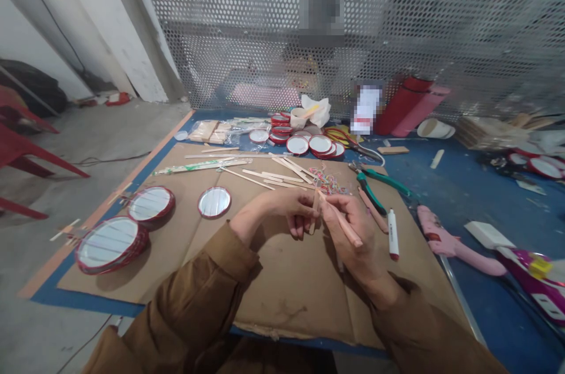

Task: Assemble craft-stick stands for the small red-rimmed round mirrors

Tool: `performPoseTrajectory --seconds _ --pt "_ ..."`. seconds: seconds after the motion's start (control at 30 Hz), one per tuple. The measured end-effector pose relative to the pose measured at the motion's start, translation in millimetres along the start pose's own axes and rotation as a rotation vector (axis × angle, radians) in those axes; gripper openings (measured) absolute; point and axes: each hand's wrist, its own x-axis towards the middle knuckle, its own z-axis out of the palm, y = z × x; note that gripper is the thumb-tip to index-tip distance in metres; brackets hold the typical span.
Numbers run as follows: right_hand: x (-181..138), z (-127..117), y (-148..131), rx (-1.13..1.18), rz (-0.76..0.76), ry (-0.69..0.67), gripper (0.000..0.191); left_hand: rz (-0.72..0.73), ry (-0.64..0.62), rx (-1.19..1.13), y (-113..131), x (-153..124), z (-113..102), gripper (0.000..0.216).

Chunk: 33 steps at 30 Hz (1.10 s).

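Above the middle of the cardboard sheet (282, 291), my left hand (291, 207) pinches a short flat wooden stick (315, 209), held upright. My right hand (355, 233) grips a pink pen-like tool (346, 226), its tip close to the upper part of that stick. Whether the tip touches it, I cannot tell. Behind my hands lie loose wooden sticks (286, 177) and a heap of colourful small bands or strings (329, 180). A white marker with a red end (393, 236) lies right of my right hand, beside green-handled pliers (373, 193).
Red-rimmed round mirror-like discs (214, 202) lie at left, two on red drum-shaped bodies (112, 244). More discs (320, 144) are stacked at the back near scissors (357, 147). A pink glue gun (454, 241) rests on the blue table (441, 186). A perforated metal screen (247, 27) stands behind.
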Motion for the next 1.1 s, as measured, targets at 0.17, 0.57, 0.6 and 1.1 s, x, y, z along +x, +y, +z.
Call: performPoseTrajectory --seconds 0.17,0.57,0.6,1.1 --pt "-0.6 0.2 0.6 0.002 -0.011 0.023 0.02 0.009 -0.004 0.002 0.6 -1.0 0.4 0.021" --pt "-3.1 -0.2 8.2 -0.076 -0.014 0.064 0.026 -0.004 -0.006 0.02 -1.3 0.1 -1.3 0.021" --pt "-3.6 -0.4 8.9 -0.083 -0.015 0.067 0.026 -0.004 -0.009 0.023 -1.4 0.1 -1.5 0.021" --pt "-1.9 0.3 4.3 -0.017 -0.023 0.029 0.021 0.009 0.03 0.023 -2.6 0.1 -0.6 0.02"
